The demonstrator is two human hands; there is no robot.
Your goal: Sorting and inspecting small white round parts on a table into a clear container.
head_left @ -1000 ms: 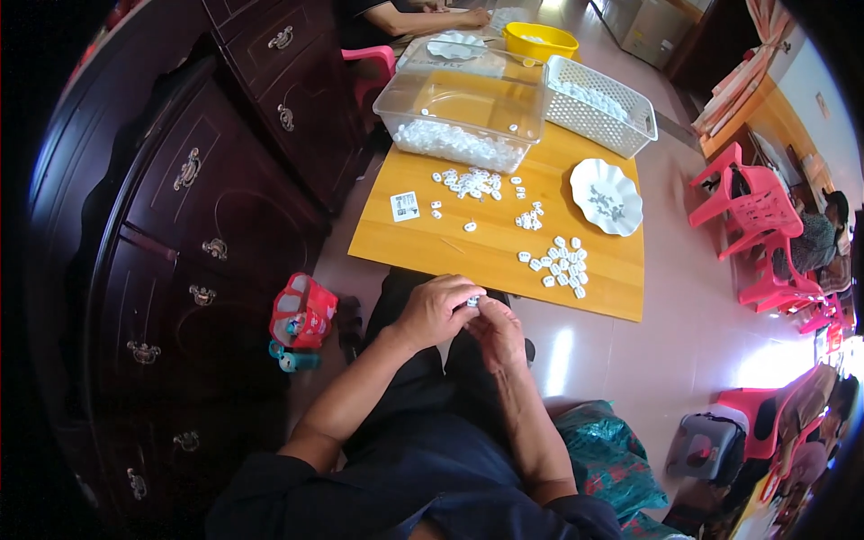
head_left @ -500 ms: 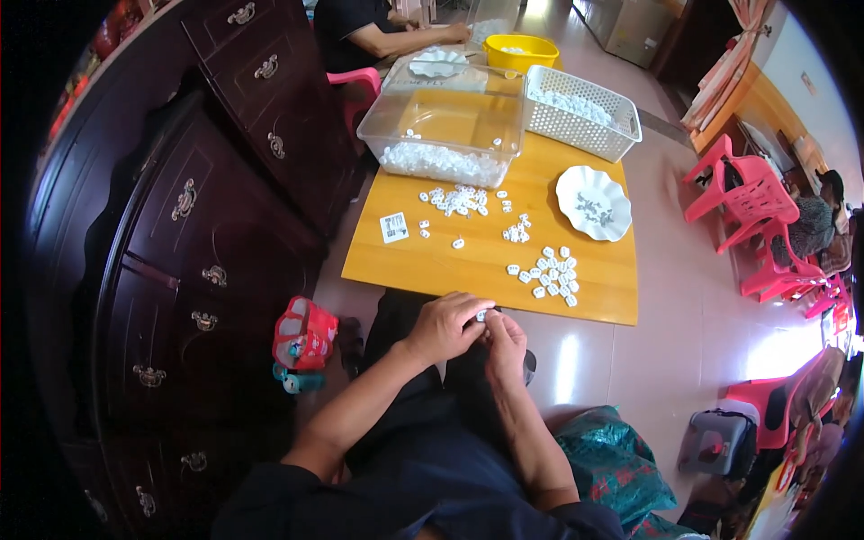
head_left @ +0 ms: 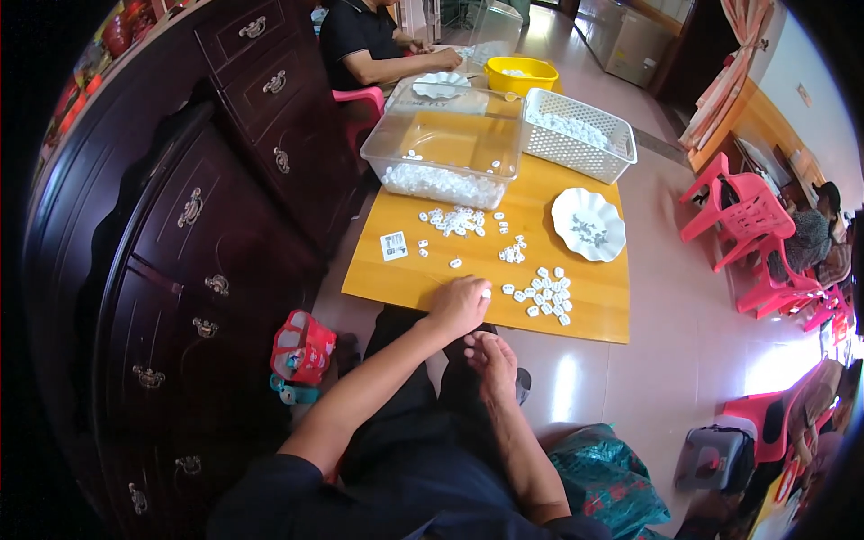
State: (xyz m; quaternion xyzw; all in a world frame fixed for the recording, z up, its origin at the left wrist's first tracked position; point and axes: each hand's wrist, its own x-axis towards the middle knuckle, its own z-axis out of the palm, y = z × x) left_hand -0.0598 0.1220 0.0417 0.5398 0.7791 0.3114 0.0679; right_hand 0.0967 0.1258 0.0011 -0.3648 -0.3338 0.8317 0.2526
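Observation:
My left hand point(head_left: 461, 304) is over the table's near edge, its fingers closed on a small white plastic piece point(head_left: 487, 293) that shows at the fingertips. Lower down, above my lap, my right hand point(head_left: 493, 362) is loosely curled with fingers apart, and nothing shows in it. To the right of my left hand lies a spread of white pieces with dark marks point(head_left: 545, 295). Farther back are a small cluster of white pieces point(head_left: 513, 251) and a larger heap of white pieces point(head_left: 455, 220). A single white piece point(head_left: 455, 263) lies apart from them.
On the yellow table point(head_left: 405, 279) stand a clear bin point(head_left: 441, 184) of white pieces, a white perforated basket point(head_left: 576, 144), a scalloped plate point(head_left: 565, 211), a printed card point(head_left: 394, 246) and a yellow basin point(head_left: 520, 76). A person point(head_left: 369, 45) works across. Dark cabinets point(head_left: 234, 225) line the left.
My hands have parted. The left moved forward to the table edge with the white piece; the right dropped back slightly and its fingers loosened.

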